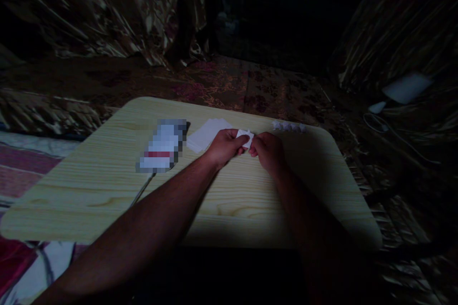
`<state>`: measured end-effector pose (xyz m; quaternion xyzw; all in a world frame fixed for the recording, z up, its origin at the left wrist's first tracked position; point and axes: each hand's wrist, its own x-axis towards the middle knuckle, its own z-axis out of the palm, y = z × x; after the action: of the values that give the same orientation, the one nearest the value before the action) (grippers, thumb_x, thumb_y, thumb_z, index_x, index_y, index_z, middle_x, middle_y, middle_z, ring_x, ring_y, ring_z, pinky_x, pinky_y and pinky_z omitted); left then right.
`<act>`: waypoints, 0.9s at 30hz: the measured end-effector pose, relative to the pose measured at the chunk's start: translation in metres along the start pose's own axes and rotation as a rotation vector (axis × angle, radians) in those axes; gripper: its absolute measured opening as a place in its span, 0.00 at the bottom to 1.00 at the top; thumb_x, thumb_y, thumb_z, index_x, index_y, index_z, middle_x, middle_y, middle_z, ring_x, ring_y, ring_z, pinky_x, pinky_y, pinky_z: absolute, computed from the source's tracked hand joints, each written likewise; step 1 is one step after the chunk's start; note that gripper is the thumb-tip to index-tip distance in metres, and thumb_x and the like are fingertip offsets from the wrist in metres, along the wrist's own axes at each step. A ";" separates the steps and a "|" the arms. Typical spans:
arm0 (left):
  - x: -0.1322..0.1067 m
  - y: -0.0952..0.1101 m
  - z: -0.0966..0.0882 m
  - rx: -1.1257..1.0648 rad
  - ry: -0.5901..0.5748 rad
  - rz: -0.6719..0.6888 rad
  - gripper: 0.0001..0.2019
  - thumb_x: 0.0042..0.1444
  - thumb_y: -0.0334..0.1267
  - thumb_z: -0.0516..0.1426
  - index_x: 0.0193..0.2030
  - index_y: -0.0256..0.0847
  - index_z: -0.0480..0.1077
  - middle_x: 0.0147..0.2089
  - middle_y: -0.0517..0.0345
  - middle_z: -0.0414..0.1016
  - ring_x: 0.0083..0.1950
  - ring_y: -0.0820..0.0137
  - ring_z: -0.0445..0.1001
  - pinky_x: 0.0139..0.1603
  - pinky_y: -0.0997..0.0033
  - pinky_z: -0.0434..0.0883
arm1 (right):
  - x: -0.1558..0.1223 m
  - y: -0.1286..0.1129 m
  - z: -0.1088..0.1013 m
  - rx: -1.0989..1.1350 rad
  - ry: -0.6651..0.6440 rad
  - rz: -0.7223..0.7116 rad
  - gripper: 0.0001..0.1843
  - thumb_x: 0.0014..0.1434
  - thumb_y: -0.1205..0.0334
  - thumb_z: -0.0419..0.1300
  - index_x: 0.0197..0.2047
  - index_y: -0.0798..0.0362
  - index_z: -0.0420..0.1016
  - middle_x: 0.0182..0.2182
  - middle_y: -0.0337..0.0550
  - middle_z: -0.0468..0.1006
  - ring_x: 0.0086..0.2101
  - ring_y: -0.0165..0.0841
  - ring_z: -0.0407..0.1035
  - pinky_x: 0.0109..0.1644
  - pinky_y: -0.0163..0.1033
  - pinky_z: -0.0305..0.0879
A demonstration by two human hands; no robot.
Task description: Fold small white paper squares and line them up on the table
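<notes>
Both my hands meet over the far middle of a pale wooden table [107, 186]. Between them is a small white folded paper piece [246, 134]. My left hand [226, 147] pinches its left side with thumb on top. On its right edge my right hand [266, 151] is closed, fingers curled. A stack of white paper sheets [206, 133] lies just behind my left hand. Several small white folded paper shapes [289, 127] sit in a row near the table's far edge, beyond my right hand.
A blurred rectangular object [162, 145] lies left of the paper stack, with a thin dark stick [143, 189] just below it. Patterned fabric [222, 81] surrounds the table. A white device [406, 88] and cable [379, 126] rest at the right. The room is dim.
</notes>
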<state>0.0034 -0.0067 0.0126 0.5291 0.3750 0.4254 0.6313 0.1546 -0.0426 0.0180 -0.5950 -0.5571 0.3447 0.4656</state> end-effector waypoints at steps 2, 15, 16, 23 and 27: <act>0.000 -0.001 0.000 0.010 0.004 0.006 0.15 0.50 0.45 0.65 0.24 0.36 0.71 0.19 0.60 0.70 0.19 0.78 0.62 0.23 0.75 0.56 | 0.000 0.000 0.000 0.006 -0.003 0.006 0.10 0.58 0.55 0.57 0.29 0.50 0.71 0.21 0.36 0.78 0.23 0.31 0.74 0.29 0.34 0.70; -0.002 0.000 0.000 0.083 0.014 0.035 0.12 0.48 0.43 0.65 0.26 0.36 0.72 0.19 0.62 0.69 0.19 0.79 0.59 0.22 0.74 0.54 | 0.000 -0.003 -0.007 -0.041 -0.030 -0.019 0.09 0.57 0.57 0.56 0.30 0.50 0.72 0.21 0.36 0.79 0.24 0.32 0.74 0.29 0.34 0.69; -0.002 0.000 0.000 0.084 0.021 0.033 0.12 0.48 0.43 0.65 0.25 0.36 0.72 0.19 0.62 0.68 0.19 0.79 0.59 0.22 0.74 0.54 | 0.000 -0.003 -0.007 -0.036 -0.035 -0.026 0.09 0.57 0.56 0.57 0.30 0.50 0.72 0.22 0.36 0.79 0.24 0.32 0.74 0.29 0.34 0.69; -0.001 -0.003 0.000 0.071 0.045 0.043 0.11 0.49 0.42 0.64 0.27 0.36 0.73 0.20 0.62 0.69 0.19 0.78 0.59 0.22 0.74 0.54 | 0.003 0.004 -0.005 0.107 -0.032 0.010 0.11 0.57 0.53 0.59 0.30 0.51 0.72 0.21 0.36 0.78 0.23 0.31 0.73 0.28 0.34 0.70; -0.002 -0.001 0.000 0.088 0.031 0.044 0.12 0.49 0.43 0.65 0.26 0.36 0.72 0.19 0.62 0.69 0.20 0.78 0.60 0.23 0.74 0.55 | 0.003 0.003 -0.004 0.148 -0.022 0.063 0.12 0.54 0.51 0.62 0.32 0.51 0.73 0.21 0.36 0.78 0.23 0.31 0.73 0.29 0.35 0.71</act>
<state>0.0030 -0.0086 0.0117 0.5577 0.3913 0.4305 0.5921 0.1601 -0.0399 0.0166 -0.5725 -0.5160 0.4060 0.4910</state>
